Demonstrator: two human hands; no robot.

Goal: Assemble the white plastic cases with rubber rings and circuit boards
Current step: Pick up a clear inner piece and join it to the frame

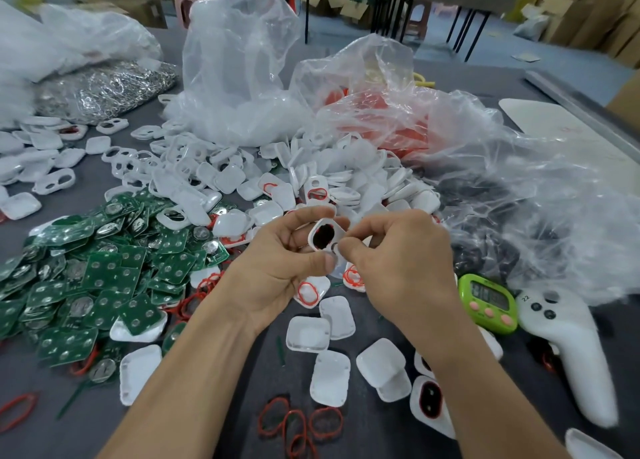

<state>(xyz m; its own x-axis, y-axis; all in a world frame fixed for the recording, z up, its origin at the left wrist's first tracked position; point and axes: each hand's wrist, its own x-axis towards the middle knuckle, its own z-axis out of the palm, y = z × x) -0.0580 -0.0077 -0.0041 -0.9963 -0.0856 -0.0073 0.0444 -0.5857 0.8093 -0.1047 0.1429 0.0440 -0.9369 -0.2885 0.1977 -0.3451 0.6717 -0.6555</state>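
My left hand (277, 264) grips white plastic case with dark oval opening (323, 237); right hand (401, 264) pinches its rim. Dark grey surface (377, 434): green circuit boards (104, 275) heaped along left edge, clear plastic bags (235, 77) along far edge; cardboard boxes (138, 6) beyond.

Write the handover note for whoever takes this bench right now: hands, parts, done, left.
Left hand grips a white case with a dark opening; right hand pinches at its lower corner.
Circuit boards piled left, loose cases behind, red rings in front.
Done: a few cases with rings lie under the hands.
Left: finish this case, then the big piles.
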